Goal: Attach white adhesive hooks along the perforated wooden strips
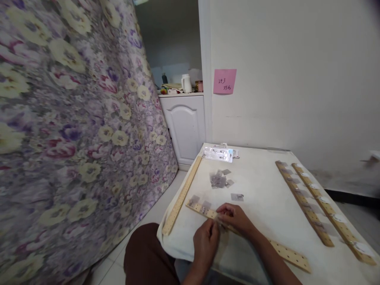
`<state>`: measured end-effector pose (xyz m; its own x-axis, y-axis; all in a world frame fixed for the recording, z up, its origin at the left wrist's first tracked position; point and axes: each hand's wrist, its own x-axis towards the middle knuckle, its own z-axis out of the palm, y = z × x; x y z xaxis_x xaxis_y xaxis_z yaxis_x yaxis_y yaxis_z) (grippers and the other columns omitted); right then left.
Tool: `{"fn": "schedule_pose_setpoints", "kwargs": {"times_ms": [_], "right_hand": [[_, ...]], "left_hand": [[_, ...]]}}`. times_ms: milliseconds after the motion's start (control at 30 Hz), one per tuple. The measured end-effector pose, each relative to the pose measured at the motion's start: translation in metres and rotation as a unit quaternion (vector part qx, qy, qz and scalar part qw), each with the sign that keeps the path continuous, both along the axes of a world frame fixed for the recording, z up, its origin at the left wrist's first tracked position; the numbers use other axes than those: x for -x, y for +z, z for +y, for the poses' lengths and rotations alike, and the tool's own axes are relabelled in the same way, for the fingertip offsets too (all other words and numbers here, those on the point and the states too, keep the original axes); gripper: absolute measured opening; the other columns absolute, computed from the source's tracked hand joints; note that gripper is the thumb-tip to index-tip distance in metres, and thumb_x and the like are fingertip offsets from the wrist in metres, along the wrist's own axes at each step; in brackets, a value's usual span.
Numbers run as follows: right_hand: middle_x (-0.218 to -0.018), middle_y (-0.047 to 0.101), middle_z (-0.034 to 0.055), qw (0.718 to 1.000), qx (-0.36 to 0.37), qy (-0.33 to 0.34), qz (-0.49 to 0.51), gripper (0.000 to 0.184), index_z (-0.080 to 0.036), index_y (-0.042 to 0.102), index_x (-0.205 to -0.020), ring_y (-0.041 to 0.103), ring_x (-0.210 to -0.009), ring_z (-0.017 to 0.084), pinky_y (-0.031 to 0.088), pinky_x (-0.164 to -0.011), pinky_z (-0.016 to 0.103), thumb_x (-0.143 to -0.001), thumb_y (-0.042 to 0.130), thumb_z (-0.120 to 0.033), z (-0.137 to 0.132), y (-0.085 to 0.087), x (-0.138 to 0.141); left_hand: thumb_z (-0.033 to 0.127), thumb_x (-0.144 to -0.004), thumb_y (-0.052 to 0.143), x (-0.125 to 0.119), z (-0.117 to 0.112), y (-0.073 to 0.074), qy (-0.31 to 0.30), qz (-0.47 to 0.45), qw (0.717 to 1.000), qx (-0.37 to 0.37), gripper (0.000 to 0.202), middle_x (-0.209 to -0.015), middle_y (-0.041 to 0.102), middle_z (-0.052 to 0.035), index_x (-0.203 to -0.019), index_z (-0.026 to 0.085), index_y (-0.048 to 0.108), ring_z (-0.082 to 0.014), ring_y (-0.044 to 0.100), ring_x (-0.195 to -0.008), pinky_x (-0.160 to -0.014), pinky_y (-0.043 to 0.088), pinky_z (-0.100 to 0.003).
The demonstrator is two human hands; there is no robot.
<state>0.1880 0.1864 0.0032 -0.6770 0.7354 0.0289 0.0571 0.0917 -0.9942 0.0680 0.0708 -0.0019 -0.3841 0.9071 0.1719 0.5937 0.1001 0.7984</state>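
Observation:
My left hand (207,240) and my right hand (234,218) meet over a long wooden strip with rows of holes (289,253) that lies across the near part of the white table (267,190). Both hands have their fingers pinched together on something small at the strip; I cannot make out what. Small clear adhesive hooks (204,206) sit on the strip's left end. A loose pile of the same hooks (219,179) lies further back, and a single hook (237,196) lies apart from it.
Another holed strip (181,196) runs along the table's left edge. Two strips (314,206) with hooks lie at the right. A clear blister pack (218,153) sits at the back. A floral cloth (71,130) hangs at left; a pink note (225,81) is stuck to the wall.

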Motion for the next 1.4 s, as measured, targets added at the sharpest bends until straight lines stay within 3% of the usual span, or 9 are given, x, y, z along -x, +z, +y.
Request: {"fn": "schedule_pose_setpoints", "kwargs": {"times_ms": [167, 400, 667, 1033, 1400], "right_hand": [[-0.058, 0.057, -0.0036, 0.999, 0.028, -0.002, 0.023, 0.013, -0.017, 0.057, -0.071, 0.049, -0.053, 0.01, 0.034, -0.052, 0.022, -0.069, 0.063, -0.029, 0.003, 0.0, 0.0], [-0.054, 0.049, -0.0081, 0.996, 0.039, -0.068, 0.035, 0.022, -0.019, 0.057, -0.088, 0.044, -0.047, 0.01, 0.031, -0.048, 0.022, -0.067, 0.06, -0.027, 0.009, -0.007, 0.0], [-0.052, 0.057, -0.0057, 0.993, 0.062, -0.101, 0.021, 0.013, -0.019, 0.055, -0.077, 0.05, -0.045, 0.011, 0.037, -0.049, 0.023, -0.066, 0.058, -0.026, 0.012, -0.015, 0.006], [-0.055, 0.056, -0.004, 0.984, -0.033, -0.151, -0.085, 0.005, -0.019, 0.056, -0.068, 0.052, -0.053, 0.013, 0.037, -0.052, 0.023, -0.064, 0.057, -0.021, 0.013, -0.018, 0.01], [-0.056, 0.057, -0.0025, 0.976, -0.055, -0.162, -0.131, 0.003, -0.019, 0.056, -0.066, 0.053, -0.055, 0.014, 0.038, -0.053, 0.023, -0.064, 0.055, -0.021, 0.014, -0.016, 0.014]], "left_hand": [[0.036, -0.091, 0.039, -0.002, 0.001, -0.002, 0.031, 0.007, 0.999, -0.006, 0.03, -0.061, 0.051, 0.0036, -0.067, 0.021, 0.049, -0.0126, 0.049, -0.06, -0.057, 0.031, -0.022], [0.03, -0.089, 0.041, -0.005, -0.004, 0.0, 0.038, -0.007, 0.999, -0.026, 0.017, -0.071, 0.056, 0.0023, -0.083, 0.022, 0.055, -0.0133, 0.052, -0.066, -0.063, 0.036, -0.023], [0.026, -0.085, 0.048, -0.004, -0.004, -0.005, 0.035, 0.014, 0.999, -0.035, 0.009, -0.075, 0.052, 0.001, -0.086, 0.021, 0.054, -0.0141, 0.051, -0.067, -0.064, 0.04, -0.024], [0.019, -0.088, 0.044, -0.003, -0.007, -0.005, -0.015, 0.011, 0.998, -0.064, 0.017, -0.089, 0.058, -0.0035, -0.095, 0.021, 0.059, -0.0165, 0.056, -0.086, -0.077, 0.046, -0.029], [0.019, -0.091, 0.04, -0.003, -0.008, -0.011, -0.03, 0.023, 0.995, -0.094, 0.026, -0.095, 0.059, -0.0054, -0.11, 0.022, 0.058, -0.0172, 0.058, -0.091, -0.082, 0.049, -0.032]]}}
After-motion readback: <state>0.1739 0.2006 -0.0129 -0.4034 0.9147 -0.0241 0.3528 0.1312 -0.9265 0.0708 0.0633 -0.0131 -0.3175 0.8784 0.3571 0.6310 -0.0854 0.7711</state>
